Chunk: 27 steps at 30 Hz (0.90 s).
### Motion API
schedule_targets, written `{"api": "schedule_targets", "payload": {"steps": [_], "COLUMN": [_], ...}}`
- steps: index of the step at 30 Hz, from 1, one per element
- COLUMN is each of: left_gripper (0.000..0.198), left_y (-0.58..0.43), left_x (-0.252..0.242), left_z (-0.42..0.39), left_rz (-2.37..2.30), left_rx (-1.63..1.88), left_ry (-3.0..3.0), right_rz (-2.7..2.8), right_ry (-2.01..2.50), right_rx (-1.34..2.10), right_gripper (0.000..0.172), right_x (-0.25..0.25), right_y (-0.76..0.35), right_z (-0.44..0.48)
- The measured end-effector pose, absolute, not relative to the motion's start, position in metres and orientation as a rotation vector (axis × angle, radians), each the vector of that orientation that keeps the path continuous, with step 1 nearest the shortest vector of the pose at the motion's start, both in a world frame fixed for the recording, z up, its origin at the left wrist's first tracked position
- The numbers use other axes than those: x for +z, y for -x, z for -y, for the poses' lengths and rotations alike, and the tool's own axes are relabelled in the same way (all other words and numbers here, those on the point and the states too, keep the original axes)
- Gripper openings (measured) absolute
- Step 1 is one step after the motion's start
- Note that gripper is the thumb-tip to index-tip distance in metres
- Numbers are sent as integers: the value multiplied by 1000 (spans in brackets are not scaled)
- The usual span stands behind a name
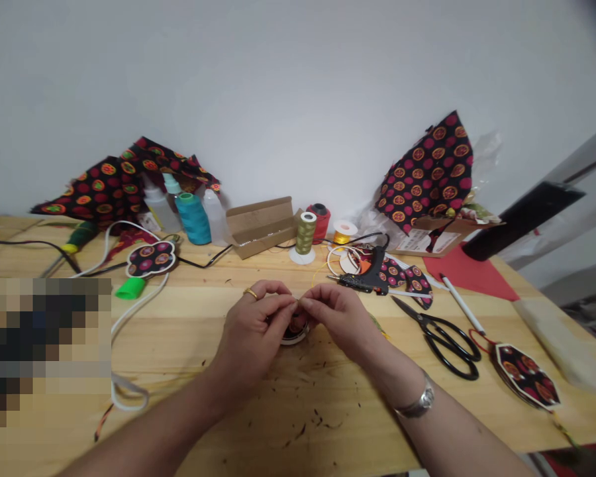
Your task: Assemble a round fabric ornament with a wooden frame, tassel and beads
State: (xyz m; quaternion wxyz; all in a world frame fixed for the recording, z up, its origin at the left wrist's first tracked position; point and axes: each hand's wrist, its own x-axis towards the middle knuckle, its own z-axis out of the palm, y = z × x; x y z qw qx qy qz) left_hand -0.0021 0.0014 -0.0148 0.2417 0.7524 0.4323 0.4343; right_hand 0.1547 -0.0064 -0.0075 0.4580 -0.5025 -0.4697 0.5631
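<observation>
My left hand and my right hand meet over the middle of the wooden table. Both pinch together at the fingertips, on something thin between them that I cannot make out. Beneath the fingers sits a small round fabric-covered piece with a white rim, mostly hidden by the hands. My left hand wears a gold ring, my right wrist a silver bracelet.
A black glue gun lies behind my right hand, black scissors and a white pen to its right. Thread spools, bottles, a cardboard piece, patterned fabric, an octagonal fabric ornament, red paper and white cord surround them.
</observation>
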Motion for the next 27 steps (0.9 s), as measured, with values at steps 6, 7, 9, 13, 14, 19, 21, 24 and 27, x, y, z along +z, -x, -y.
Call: {"api": "schedule_targets", "payload": {"steps": [6, 7, 9, 13, 14, 19, 21, 24, 27], "left_gripper": [18, 19, 18, 18, 18, 17, 18, 17, 17], "left_y": [2, 2, 2, 2, 2, 3, 3, 2, 1], "left_x": [-18, -18, -19, -21, -20, -18, -16, -16, -15], "left_z": [-3, -3, -3, -3, -3, -2, -1, -1, -1], "left_rz": [-1159, -1154, -1142, -1126, -1122, -1105, -1102, -1114, -1176], "left_rx": [1174, 1170, 1164, 1157, 1148, 1107, 1104, 1096, 1073], "left_ry": [-2015, -2015, -2022, -2028, -2025, -1994, -1972, -1920, -1812], "right_rz": [1070, 1066, 1052, 1039, 1042, 1048, 1057, 1074, 1083], "right_ry": [1195, 1192, 1188, 1181, 1181, 1164, 1165, 1168, 1152], "right_rx": [1464, 1470, 1472, 1459, 1456, 1439, 1423, 1418, 1423], "right_gripper": [23, 24, 24, 21, 21, 18, 16, 14, 14], "right_x": [-8, -8, -8, -7, -6, -4, -4, -3, -3], "right_y": [-155, -155, -155, -156, -156, -155, -155, -155, -156], "right_z": [8, 8, 8, 8, 8, 7, 8, 8, 9]}}
